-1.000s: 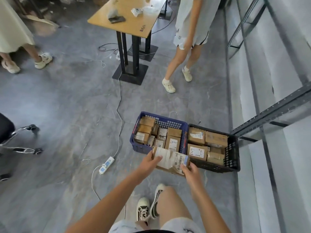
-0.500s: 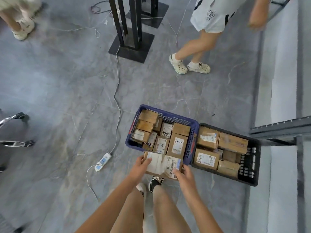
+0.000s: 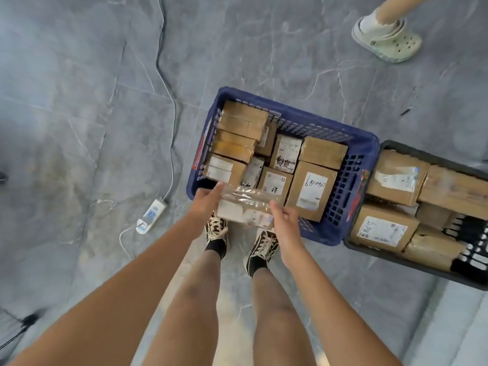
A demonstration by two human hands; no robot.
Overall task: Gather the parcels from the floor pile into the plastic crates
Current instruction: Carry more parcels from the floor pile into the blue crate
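**Lowering a parcel toward the blue crate**

Standing over grey floor (image 3: 79,114), w/ two crates side by side, walls touching. Blue crate (image 3: 353,143) sits right in front of the feet; black crate (image 3: 396,146) to its right, partly out of view. Both hold cardboard boxes, packed close — blue one looks nearly full, w/ a dark gap at its near-left corner, just under the hands.

Step in hand, as I read it: placing, not picking. Parcel (image 3: 245,207) is off the floor, held over the blue crate's near rim, tape-shiny top, label facing down-front. Left hand (image 3: 204,204) presses its left end, fingers laid along the far edge; right hand (image 3: 286,220) clamps the right end, thumb on top. Both pinch the parcel btwn them — neither is spread.

Next move prob calls for tipping it on edge or sliding it left into that gap, since there's little flat room left. Risk: it ends up resting on the rim.

Power strip (image 3: 151,213) and its cable lie on the floor at left, well apart. No floor pile in view.
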